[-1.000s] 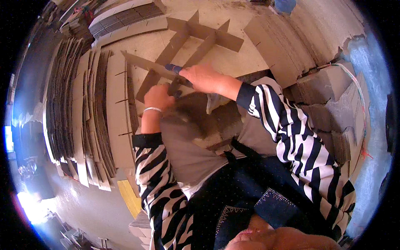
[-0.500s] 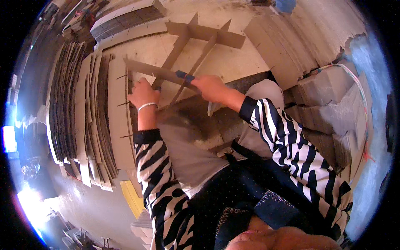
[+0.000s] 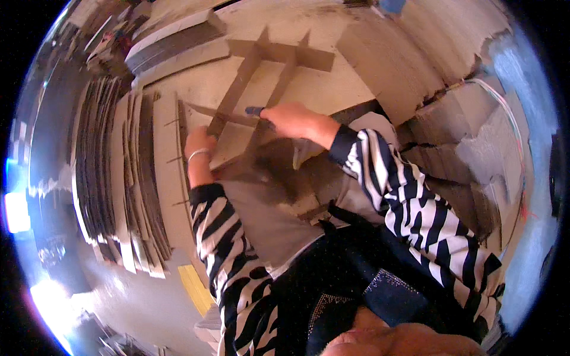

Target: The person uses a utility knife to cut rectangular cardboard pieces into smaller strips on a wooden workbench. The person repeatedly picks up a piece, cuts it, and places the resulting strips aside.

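A cardboard divider frame (image 3: 234, 86) stands on the pale work surface: two long strips run away from me, with a cross strip (image 3: 306, 57) slotted over their far ends. A nearer cross strip (image 3: 228, 115) lies across the long strips close to my hands. My right hand (image 3: 294, 121), with blue coverings on its fingertips, is closed at the right end of this nearer strip. My left hand (image 3: 200, 145) is beside the near end of the left long strip; its fingers are blurred and partly hidden.
Slotted cardboard sheets (image 3: 169, 142) stand stacked at the left, with a row of thin strips (image 3: 98, 160) beyond them. More cardboard piles (image 3: 389, 65) are at the right, and a bundle (image 3: 178, 35) lies at the far left. A yellow piece (image 3: 195, 288) is near my left sleeve.
The nearer cross strip sits lower against the long strips. My left hand has moved left and toward me, off the crossing. My right hand stays at the strip's right end. The view has shifted slightly.
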The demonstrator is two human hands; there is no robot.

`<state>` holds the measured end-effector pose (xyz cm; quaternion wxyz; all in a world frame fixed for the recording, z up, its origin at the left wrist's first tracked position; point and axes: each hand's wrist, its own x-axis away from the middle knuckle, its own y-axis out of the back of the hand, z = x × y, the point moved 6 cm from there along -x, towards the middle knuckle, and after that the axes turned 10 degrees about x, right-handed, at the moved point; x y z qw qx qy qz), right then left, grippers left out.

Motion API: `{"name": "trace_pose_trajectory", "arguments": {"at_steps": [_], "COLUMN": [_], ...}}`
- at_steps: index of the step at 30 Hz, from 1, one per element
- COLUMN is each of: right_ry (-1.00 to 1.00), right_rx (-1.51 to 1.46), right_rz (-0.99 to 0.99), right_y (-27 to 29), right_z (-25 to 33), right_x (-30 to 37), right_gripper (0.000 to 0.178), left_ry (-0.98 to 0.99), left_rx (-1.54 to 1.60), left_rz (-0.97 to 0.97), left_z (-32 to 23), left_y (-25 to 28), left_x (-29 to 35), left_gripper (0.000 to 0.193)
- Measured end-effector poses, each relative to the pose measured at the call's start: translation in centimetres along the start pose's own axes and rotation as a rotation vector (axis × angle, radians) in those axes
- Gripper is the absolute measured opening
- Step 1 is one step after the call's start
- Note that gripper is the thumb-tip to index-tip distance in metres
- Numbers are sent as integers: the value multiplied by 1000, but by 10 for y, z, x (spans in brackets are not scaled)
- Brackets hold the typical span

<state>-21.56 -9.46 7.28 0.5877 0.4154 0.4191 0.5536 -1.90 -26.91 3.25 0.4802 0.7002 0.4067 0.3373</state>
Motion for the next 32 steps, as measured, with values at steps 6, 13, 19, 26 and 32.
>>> {"name": "trace_pose_trajectory", "arguments": {"at_steps": [6, 13, 19, 26, 32], "right_ry": [-623, -778, -511, -49, -179], "right_rx": [406, 702, 244, -403, -111], "right_rz": [-531, -469, -555, -278, -108], "right_y": [73, 46, 90, 35, 12], "right_z": [-192, -256, -194, -109, -135], "right_x": [131, 199, 108, -39, -47], "right_gripper": [62, 34, 25, 46, 60], "left_ry": [-181, -36, 58, 18, 8], "left_rx": [245, -66, -66, 42, 53], "left_rz": [-479, -36, 2, -22, -33], "left_z": [-20, -62, -46, -47, -35], "left_y": [26, -12, -18, -20, -34], "left_x": [20, -33, -31, -37, -40], "left_gripper": [46, 32, 27, 24, 25]}}
